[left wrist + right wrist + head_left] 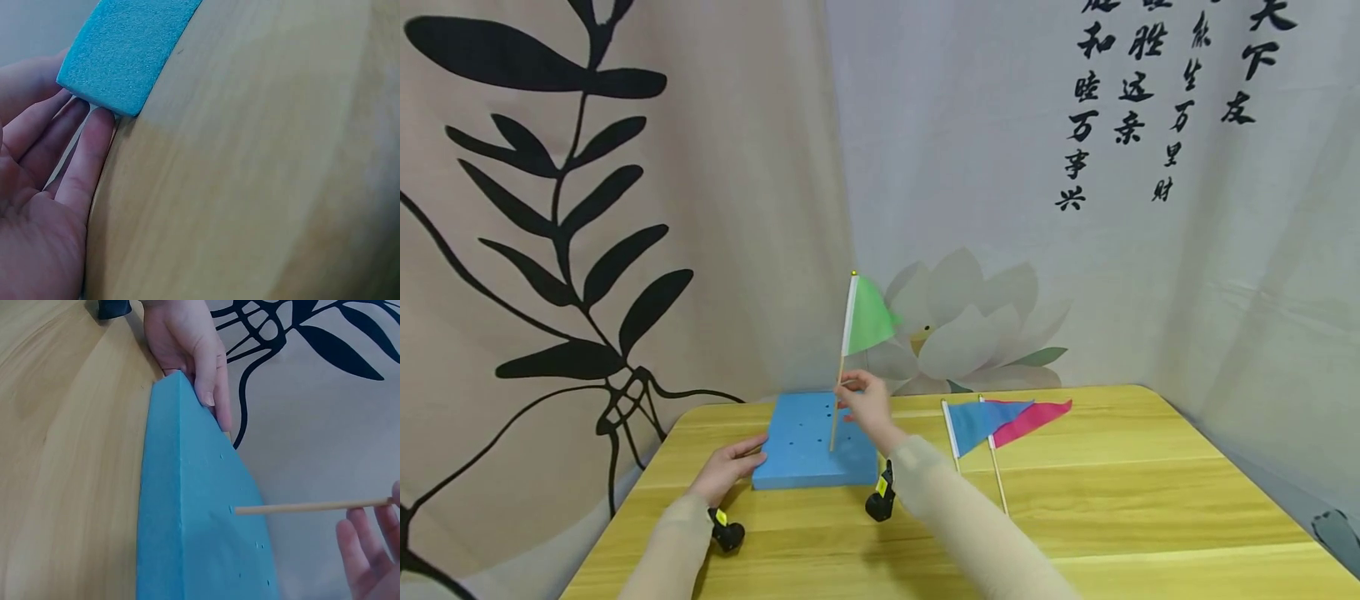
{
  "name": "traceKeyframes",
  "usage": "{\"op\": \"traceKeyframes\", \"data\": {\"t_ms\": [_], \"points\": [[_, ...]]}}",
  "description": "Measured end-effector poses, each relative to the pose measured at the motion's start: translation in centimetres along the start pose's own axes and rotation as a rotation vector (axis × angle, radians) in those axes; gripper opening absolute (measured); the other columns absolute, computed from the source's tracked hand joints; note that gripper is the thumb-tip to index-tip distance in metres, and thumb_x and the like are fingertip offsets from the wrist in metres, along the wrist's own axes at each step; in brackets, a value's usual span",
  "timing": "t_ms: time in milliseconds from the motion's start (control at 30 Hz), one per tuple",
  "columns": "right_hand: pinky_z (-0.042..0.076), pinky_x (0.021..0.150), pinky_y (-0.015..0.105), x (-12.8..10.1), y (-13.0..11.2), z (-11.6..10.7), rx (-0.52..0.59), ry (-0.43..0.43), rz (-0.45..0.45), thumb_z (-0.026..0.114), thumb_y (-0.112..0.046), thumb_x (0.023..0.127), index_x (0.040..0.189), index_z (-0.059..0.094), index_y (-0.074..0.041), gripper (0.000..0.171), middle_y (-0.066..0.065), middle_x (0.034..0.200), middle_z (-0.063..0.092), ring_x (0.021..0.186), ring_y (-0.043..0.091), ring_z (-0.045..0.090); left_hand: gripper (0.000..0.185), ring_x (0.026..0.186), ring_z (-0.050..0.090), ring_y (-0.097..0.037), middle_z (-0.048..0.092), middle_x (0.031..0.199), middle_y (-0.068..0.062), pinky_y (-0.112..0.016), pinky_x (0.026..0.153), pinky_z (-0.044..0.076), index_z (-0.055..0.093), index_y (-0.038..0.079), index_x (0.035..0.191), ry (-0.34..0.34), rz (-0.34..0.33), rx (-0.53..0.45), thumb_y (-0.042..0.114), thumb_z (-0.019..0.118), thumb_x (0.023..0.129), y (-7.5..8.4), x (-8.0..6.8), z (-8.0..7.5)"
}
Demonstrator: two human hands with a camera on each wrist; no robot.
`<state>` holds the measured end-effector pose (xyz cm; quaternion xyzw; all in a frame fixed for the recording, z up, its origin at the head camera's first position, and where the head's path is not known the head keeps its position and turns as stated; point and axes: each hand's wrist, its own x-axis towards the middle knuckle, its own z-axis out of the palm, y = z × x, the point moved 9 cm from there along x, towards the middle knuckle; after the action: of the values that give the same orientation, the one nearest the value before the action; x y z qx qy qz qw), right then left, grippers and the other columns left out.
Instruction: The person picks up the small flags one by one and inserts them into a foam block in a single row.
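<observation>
Nearest the viewer, two sleeved forearms reach over the wooden table, each wearing a small black wrist camera. The left hand lies flat on the table with fingers straight, fingertips touching the near left corner of the blue foam block; nothing is gripped, the hand only rests against the block's edge. The right-wrist view confirms this: the thumb lies along the block's side. The block sits flat on the table, left of centre, its top dotted with small holes. The stick of the green flag stands in one of these holes, near upright with a slight lean to the right, pennant at the top. The right hand is at the stick's lower part, fingers loosely curved beside it; whether they pinch the stick or merely touch it cannot be told. To the right of the block, apart from it, a blue flag and a pink flag lie flat on the table, overlapping. Behind hangs a printed curtain.
</observation>
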<state>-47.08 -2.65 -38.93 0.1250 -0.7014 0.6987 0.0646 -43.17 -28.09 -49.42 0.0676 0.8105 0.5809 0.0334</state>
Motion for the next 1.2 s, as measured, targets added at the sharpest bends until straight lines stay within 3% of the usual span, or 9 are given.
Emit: {"op": "traceKeyframes", "data": {"t_ms": [200, 500, 967, 1200], "points": [[0.058, 0.054, 0.031, 0.2, -0.1, 1.2, -0.03, 0.016, -0.011, 0.068, -0.01, 0.091, 0.111, 0.066, -0.001, 0.021, 0.005, 0.093, 0.067, 0.074, 0.019, 0.068, 0.054, 0.13, 0.043, -0.041, 0.036, 0.15, -0.022, -0.057, 0.108, 0.034, 0.043, 0.005, 0.147, 0.017, -0.008, -0.001, 0.022, 0.06, 0.098, -0.1, 0.0, -0.1], [0.058, 0.059, 0.029, -0.1, -0.2, 2.5, -0.073, 0.033, -0.033, 0.069, -0.017, 0.092, 0.11, 0.067, -0.011, 0.019, 0.001, 0.096, 0.067, 0.076, 0.013, 0.069, 0.053, 0.128, 0.046, -0.04, 0.039, 0.149, -0.02, -0.055, 0.106, 0.037, 0.046, 0.005, 0.145, 0.026, -0.006, 0.004, 0.02, 0.061, 0.097, -0.3, 0.1, 0.0], [0.057, 0.054, 0.027, 0.4, 0.7, 5.1, -0.112, 0.048, -0.036, 0.07, -0.014, 0.091, 0.108, 0.069, -0.006, 0.019, 0.0, 0.092, 0.068, 0.072, 0.011, 0.069, 0.054, 0.128, 0.047, -0.038, 0.04, 0.148, -0.019, -0.053, 0.105, 0.04, 0.047, 0.005, 0.144, 0.046, -0.015, 0.004, 0.024, 0.063, 0.096, -0.4, -0.1, -0.2], [0.057, 0.056, 0.027, 0.3, 0.9, 5.8, -0.126, 0.033, -0.027, 0.071, -0.018, 0.09, 0.103, 0.07, -0.014, 0.014, -0.002, 0.092, 0.067, 0.072, 0.01, 0.068, 0.053, 0.128, 0.047, -0.037, 0.041, 0.148, -0.019, -0.051, 0.105, 0.041, 0.048, 0.004, 0.144, 0.063, -0.027, -0.015, 0.023, 0.063, 0.096, -0.4, 0.1, -0.4]]}}
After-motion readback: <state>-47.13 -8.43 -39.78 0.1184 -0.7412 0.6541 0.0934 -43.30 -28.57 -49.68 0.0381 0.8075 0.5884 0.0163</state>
